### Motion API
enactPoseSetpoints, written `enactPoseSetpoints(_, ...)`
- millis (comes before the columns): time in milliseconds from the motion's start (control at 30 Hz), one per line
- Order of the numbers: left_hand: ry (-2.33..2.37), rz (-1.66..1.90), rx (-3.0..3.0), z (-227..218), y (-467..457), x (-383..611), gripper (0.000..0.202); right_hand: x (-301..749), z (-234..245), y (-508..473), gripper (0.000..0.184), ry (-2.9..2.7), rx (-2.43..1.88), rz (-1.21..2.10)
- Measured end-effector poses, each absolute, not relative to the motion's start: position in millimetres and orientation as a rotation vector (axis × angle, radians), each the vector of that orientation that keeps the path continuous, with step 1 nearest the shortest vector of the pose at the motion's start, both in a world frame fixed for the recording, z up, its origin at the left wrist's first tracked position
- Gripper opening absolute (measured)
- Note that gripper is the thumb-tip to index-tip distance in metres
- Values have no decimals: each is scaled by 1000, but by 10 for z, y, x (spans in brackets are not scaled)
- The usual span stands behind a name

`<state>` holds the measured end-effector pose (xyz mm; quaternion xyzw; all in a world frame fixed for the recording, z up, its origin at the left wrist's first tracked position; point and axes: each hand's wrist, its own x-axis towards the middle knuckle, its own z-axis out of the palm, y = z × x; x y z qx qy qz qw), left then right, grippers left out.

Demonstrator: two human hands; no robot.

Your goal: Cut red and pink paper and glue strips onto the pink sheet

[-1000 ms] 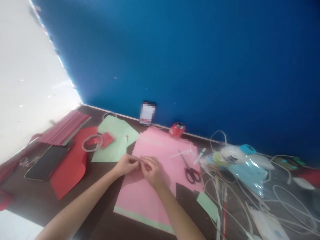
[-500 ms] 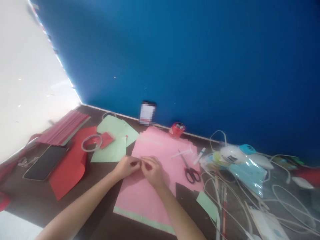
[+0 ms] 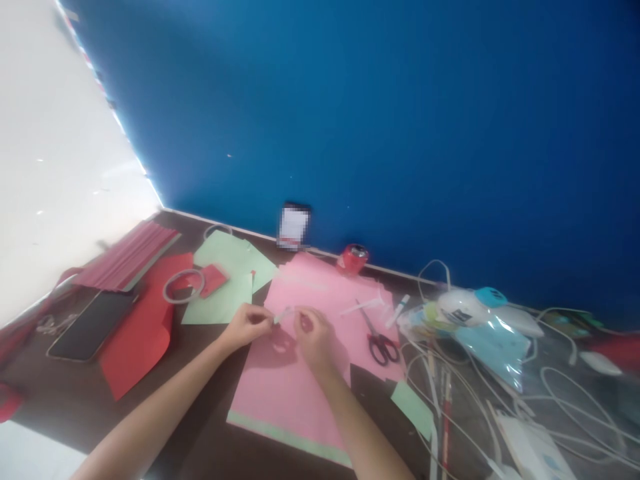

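Observation:
My left hand [image 3: 250, 323] hovers over the pink paper [image 3: 295, 407], thumb and finger pinched on a small pale, curled strip [image 3: 283, 315]. The strip looks whitish and partly see-through; blur hides whether it is tape or paper. Facing it, my right hand [image 3: 313, 333] has its thumb and finger closed together by the strip's other end. What lies between those fingertips is too small to make out. A shadow of the strip falls on the pink paper below. Black-handled scissors [image 3: 384, 349] rest to the right of my right hand.
On the left lie green sheets [image 3: 220, 303], a red sheet [image 3: 140, 340], a white ring [image 3: 167, 288], a phone [image 3: 93, 327] and folded pink paper [image 3: 125, 257]. A red roll-shaped object [image 3: 353, 260] stands near the blue wall [image 3: 375, 133]. Cables [image 3: 555, 427] and plastic packets [image 3: 500, 347] crowd the right.
My hands, close together before, have drawn apart sideways. The pale strip now shows between them, and its shadow appears on the pink paper.

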<state>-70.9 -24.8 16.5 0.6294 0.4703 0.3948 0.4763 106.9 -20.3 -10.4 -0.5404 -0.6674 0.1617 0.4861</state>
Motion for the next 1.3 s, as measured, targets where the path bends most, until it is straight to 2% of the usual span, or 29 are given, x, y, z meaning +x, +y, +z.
enactPoseSetpoints(267, 912, 1096, 1103, 44, -192, -799, 17, 1941, 116, 141, 25, -1623, -1592, -63)
enactPoseSetpoints(400, 918, 1053, 1090, -10, -187, -795, 13, 2393, 135, 196, 27, -1701, -1800, -165)
enactPoseSetpoints(500, 921, 994, 1171, 6, -200, -786, 13, 2298, 121, 122, 31, -1757, -1714, -247)
enactPoseSetpoints(633, 911, 928, 1249, 73, -219, -781, 15, 1705, 170, -114, 32, -2158, -1208, -74)
enactPoseSetpoints(733, 894, 905, 1267, 107, -229, -786, 15, 1310, 225, -296, 26, -2279, -953, 122)
enactPoseSetpoints(867, 863, 879, 1288, 114, -239, -784, 13, 1145, 240, -384, 19, -2230, -905, 235)
enactPoseSetpoints(1300, 818, 806, 1318, 112, -265, -736, 19, 1212, 188, -404, 16, -2180, -873, 357)
